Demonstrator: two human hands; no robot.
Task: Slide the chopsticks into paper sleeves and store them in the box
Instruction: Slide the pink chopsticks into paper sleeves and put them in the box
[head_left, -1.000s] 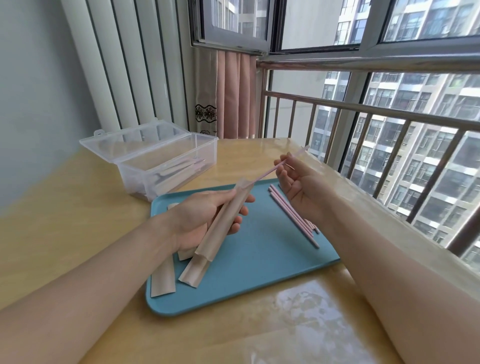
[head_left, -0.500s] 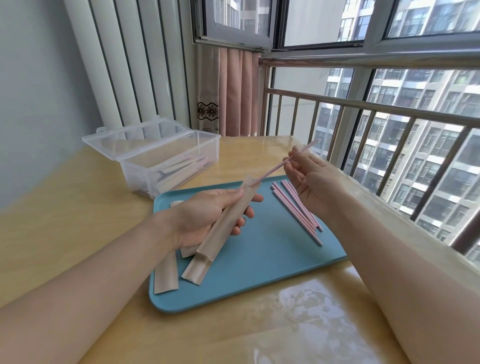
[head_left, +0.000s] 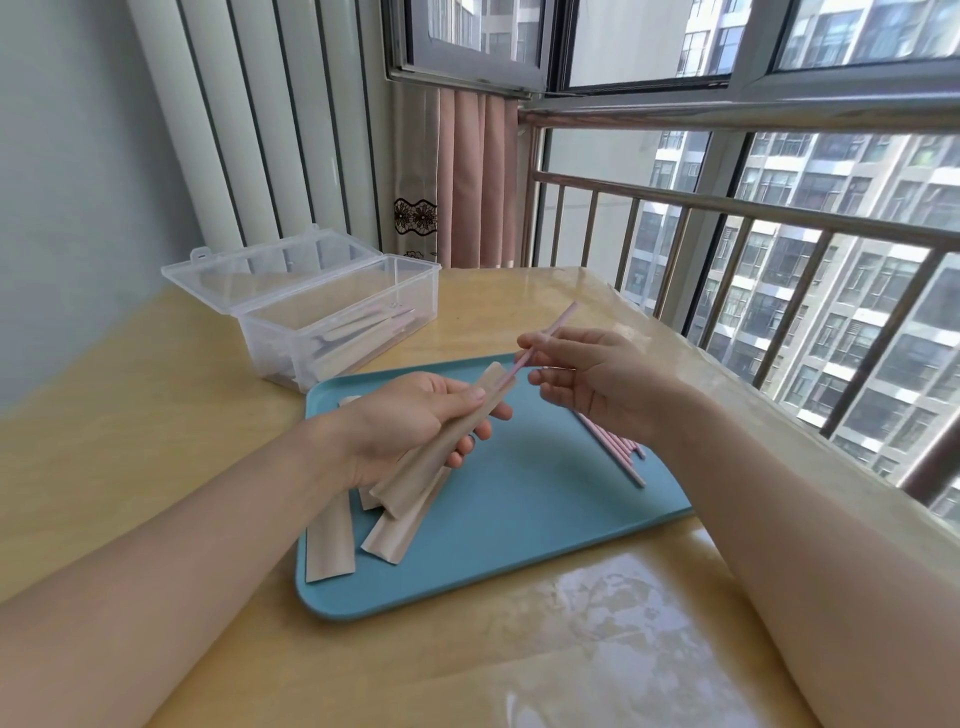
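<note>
Left hand (head_left: 410, 421) grips paper sleeve (head_left: 457, 436) above tray (head_left: 519, 545). Right hand (head_left: 597, 379) pinches pink chopstick (head_left: 550, 332), tip inside sleeve mouth.

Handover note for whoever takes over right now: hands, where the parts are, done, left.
Left hand grips a tan paper sleeve, mouth up.
Right hand pinches a pink chopstick, tip at the sleeve mouth.
Loose pink chopsticks and empty sleeves lie on the blue plastic tray.
Done: some sleeved sets lie in the clear plastic box, lid open.
Left: seat this one, sleeve the rest, box them.
</note>
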